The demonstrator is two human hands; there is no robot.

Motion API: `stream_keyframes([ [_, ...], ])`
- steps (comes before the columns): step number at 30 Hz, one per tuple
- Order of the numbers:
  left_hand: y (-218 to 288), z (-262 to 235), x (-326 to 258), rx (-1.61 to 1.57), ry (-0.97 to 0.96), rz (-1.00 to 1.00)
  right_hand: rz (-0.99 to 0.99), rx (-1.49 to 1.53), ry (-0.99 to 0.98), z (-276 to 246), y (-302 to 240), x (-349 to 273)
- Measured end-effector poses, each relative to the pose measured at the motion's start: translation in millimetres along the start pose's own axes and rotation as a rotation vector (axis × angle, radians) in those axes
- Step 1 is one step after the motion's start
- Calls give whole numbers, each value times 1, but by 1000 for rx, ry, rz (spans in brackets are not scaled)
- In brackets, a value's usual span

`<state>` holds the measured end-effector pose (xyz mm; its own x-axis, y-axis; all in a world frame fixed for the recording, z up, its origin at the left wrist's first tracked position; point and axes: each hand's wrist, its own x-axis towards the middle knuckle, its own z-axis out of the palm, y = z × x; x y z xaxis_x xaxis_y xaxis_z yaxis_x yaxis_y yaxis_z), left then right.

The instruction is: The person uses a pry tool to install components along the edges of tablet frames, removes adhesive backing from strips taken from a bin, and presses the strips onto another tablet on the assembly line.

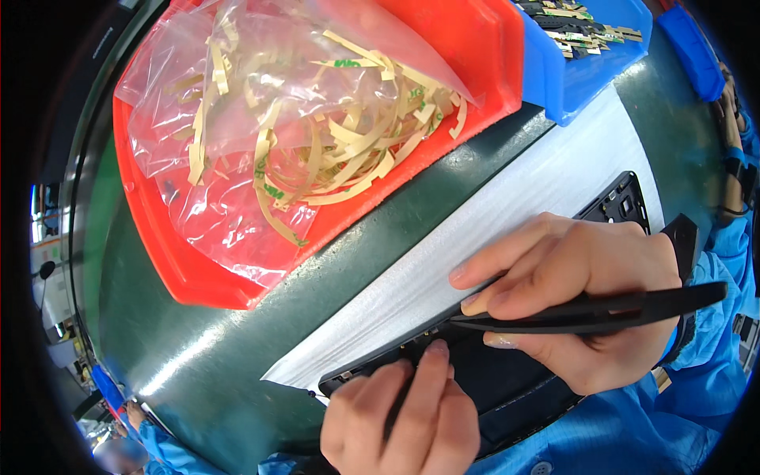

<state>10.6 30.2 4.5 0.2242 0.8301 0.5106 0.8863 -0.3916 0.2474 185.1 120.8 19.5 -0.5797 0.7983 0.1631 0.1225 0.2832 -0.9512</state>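
A long black device housing (507, 400), thin and flat with small parts along its rim, lies slantwise on a white sheet (412, 293). My left hand (404, 423) is closed at its near left end, fingers curled and one fingertip pressing by the edge. Black tweezers (586, 311) are gripped in my right hand (586, 297). Their tips meet the housing's far edge, just right of my left fingertip. Whether anything small is between the tips cannot be made out. My right hand covers part of the housing; its far right end with openings (625, 199) shows beyond.
A red bin (214, 286) at the far left holds a clear plastic bag (229, 214) of tan strips (356, 142). Beside it stands a blue bin (546, 75) with black and tan parts (582, 32). The table (222, 356) is green. Other people's blue sleeves (170, 451) appear at the edges.
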Motion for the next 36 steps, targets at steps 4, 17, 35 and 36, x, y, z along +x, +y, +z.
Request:
stream_keyframes([
  [4,-12,-1,-4,102,-5,359,-130,-7,66,9,8,0],
  [17,19,1,-5,107,-94,142,-39,-59,131,9,-2,1],
  [35,34,6,-9,-39,-37,-75,-77,-45,126,8,1,-1],
  [36,40,2,-6,18,-106,-108,-88,-39,128,9,3,-1],
])
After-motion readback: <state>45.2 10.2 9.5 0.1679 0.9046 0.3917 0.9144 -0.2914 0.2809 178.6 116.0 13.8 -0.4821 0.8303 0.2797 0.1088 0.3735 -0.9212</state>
